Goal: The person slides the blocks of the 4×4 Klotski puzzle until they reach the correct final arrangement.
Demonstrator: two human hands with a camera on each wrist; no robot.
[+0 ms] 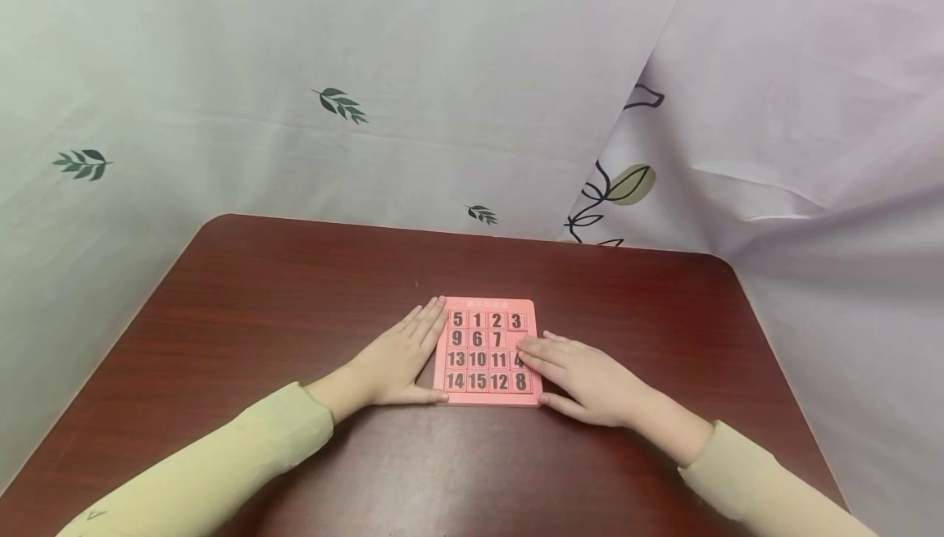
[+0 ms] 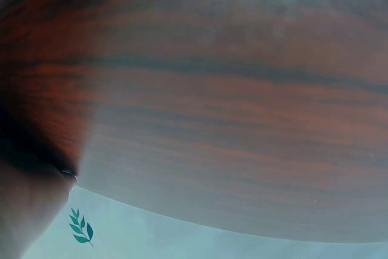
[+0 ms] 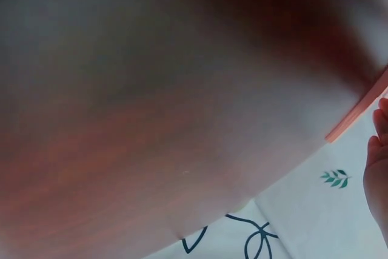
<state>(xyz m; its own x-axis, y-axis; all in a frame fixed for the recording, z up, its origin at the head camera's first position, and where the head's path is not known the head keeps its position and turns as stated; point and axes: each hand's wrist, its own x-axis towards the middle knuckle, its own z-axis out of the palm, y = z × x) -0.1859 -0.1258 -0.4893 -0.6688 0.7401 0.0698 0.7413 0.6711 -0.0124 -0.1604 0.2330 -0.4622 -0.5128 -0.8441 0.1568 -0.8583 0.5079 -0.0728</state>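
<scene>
A pink sliding number puzzle (image 1: 490,399) lies flat on the table in the head view. Along its left edge rests my left hand (image 1: 394,365), fingers straight and thumb at the lower left corner. My right hand (image 1: 590,377) touches the tile marked 4 (image 1: 519,359) with outstretched fingertips, which partly cover it. Its thumb lies at the lower right edge. Above that tile, the right end of the second row shows a gap, with the tile marked 3 (image 1: 516,321) in the row above. In the right wrist view, only the puzzle's side edge (image 3: 357,110) appears, beside part of a hand.
The dark red-brown wooden table (image 1: 310,275) has rounded far corners. Pale curtains (image 1: 442,70) with leaf prints hang behind and at both sides. Blurred table surface fills most of both wrist views.
</scene>
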